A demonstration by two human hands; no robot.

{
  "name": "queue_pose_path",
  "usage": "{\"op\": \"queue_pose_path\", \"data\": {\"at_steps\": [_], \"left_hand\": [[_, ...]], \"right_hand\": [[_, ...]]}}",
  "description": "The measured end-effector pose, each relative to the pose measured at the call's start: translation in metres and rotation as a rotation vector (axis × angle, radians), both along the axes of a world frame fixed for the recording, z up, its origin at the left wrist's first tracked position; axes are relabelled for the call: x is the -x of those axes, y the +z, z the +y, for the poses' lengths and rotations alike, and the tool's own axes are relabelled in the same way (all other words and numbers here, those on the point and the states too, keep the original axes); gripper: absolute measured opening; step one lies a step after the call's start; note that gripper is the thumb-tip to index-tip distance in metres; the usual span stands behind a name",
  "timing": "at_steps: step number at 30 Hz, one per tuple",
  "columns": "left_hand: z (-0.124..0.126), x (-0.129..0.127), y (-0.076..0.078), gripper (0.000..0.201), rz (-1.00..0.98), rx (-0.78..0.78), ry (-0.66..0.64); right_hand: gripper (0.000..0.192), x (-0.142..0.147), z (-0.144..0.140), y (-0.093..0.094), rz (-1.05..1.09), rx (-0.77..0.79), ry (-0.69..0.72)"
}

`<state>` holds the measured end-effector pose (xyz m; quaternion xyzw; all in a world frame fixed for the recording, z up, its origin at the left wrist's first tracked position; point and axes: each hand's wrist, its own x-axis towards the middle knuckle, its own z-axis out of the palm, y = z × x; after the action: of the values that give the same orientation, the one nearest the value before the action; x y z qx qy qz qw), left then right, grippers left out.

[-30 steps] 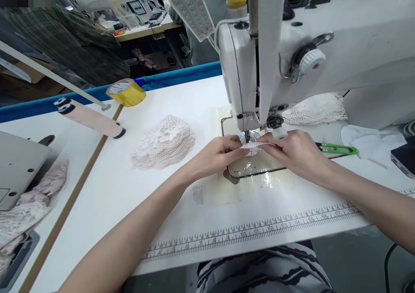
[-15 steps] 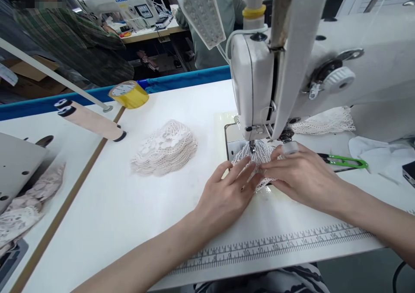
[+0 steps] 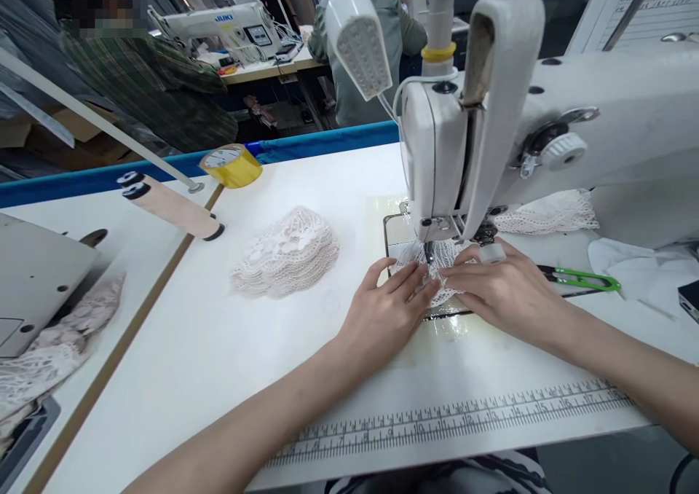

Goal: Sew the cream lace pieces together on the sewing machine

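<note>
A piece of white lace (image 3: 448, 252) lies beneath the presser foot (image 3: 429, 252) of the white sewing machine (image 3: 437, 151). My left hand (image 3: 382, 308) rests flat on the lace's left front part, its fingers spread. From the right, my right hand (image 3: 507, 290) grips the lace's near right edge, fingertips close to the foot; its thumb is partly hidden. Part of the lace is covered by my fingers. Left of the machine sits a stack of similar lace pieces (image 3: 292, 253), untouched.
Green thread snips (image 3: 587, 280) lie right of my right hand, near white cloth (image 3: 633, 268). More lace (image 3: 551, 213) is behind the needle area. Yellow tape (image 3: 232, 166) and a pinkish roll (image 3: 175, 208) stand far left. A ruler strip (image 3: 437, 425) runs along the front edge. Two people work beyond.
The lace under the foot has shifted slightly away from me, and less of it shows in front of the foot. Both hands stay on it. The whole view has tilted up a little.
</note>
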<state>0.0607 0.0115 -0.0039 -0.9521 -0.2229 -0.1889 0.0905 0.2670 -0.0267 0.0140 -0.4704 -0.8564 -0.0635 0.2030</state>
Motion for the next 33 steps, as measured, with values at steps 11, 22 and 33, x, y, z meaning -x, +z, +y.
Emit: {"op": "queue_pose_path", "data": {"at_steps": [11,22,33], "left_hand": [[0.015,-0.005,-0.002,0.026,-0.083,0.044,0.016],[0.03,-0.013,0.007,0.033,-0.323,0.727,0.118],[0.003,-0.003,-0.001,0.02,-0.141,0.151,0.049]], "right_hand": [[0.02,-0.003,0.01,-0.013,-0.082,-0.095,-0.069],[0.026,-0.002,0.016,-0.016,0.168,0.19,-0.247],[0.02,-0.002,0.006,-0.014,0.061,0.02,-0.049]]}}
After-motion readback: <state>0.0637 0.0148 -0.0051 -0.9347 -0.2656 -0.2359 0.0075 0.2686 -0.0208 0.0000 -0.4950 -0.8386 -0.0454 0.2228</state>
